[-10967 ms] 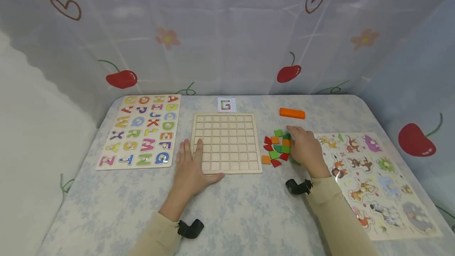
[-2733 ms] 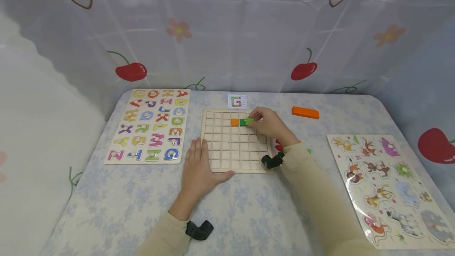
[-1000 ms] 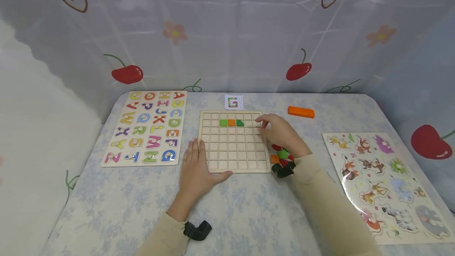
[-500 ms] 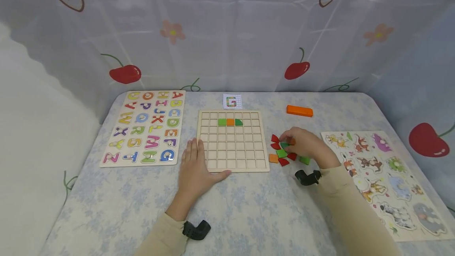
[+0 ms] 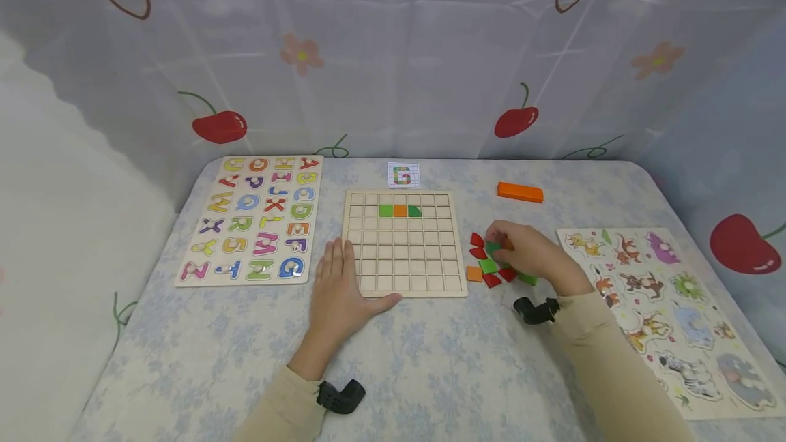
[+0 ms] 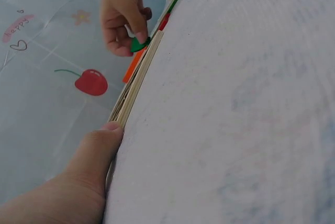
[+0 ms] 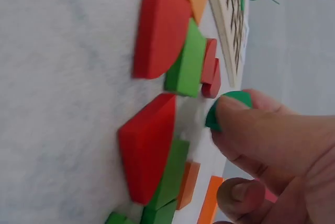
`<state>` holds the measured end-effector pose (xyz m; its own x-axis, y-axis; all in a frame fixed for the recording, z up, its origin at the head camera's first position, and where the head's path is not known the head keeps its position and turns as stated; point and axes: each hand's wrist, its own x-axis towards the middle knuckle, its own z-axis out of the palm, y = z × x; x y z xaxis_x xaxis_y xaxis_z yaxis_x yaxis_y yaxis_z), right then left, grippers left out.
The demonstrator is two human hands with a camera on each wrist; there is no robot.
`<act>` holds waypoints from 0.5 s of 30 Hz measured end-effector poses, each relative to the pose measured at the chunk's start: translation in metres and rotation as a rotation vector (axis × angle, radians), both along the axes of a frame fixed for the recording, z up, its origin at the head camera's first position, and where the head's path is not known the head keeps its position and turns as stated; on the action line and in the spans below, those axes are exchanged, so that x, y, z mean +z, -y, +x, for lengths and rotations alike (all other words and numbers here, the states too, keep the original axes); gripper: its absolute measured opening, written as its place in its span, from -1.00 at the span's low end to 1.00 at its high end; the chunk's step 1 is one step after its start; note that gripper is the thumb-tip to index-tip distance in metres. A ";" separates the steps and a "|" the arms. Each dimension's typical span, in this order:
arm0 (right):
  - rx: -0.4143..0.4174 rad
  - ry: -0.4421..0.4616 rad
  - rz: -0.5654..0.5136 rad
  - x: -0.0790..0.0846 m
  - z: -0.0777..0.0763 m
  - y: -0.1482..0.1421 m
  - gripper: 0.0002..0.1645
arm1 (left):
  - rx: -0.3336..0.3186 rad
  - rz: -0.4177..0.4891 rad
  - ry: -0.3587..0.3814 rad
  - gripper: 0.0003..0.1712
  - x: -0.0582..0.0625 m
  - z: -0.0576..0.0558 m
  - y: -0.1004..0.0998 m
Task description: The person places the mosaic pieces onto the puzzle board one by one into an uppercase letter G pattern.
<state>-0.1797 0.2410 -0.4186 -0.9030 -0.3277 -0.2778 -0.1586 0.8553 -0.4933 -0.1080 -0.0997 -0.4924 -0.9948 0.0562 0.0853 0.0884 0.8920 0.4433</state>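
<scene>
My left hand (image 5: 336,292) lies with straight fingers along the left edge of the wooden grid board (image 5: 393,251), its thumb at the near edge. Near the board's far side, a light green square (image 5: 385,211), an orange square (image 5: 400,211) and a dark green quarter-round piece (image 5: 415,211) sit side by side in one row. Right of the board, my right hand (image 5: 531,251) pinches another dark green quarter-round piece (image 7: 241,97) between thumb and fingers, just above the loose pieces. Red quarter-round pieces (image 7: 159,30), a light green square (image 5: 488,265) and an orange square (image 5: 475,274) lie below it.
A small pattern card (image 5: 403,175) showing a G lies behind the board. An orange bar-shaped block (image 5: 520,192) is at the back right. An alphabet puzzle board (image 5: 248,224) lies left, an animal puzzle board (image 5: 669,319) right.
The light green square that my right hand held has been placed left of the orange one. My right hand has moved back right to the pieces and pinches a dark green one. The left hand stays.
</scene>
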 end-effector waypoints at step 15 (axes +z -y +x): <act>-0.107 -0.046 -0.265 0.000 -0.043 0.059 -0.62 | 0.009 0.004 0.019 0.63 -0.001 -0.001 0.000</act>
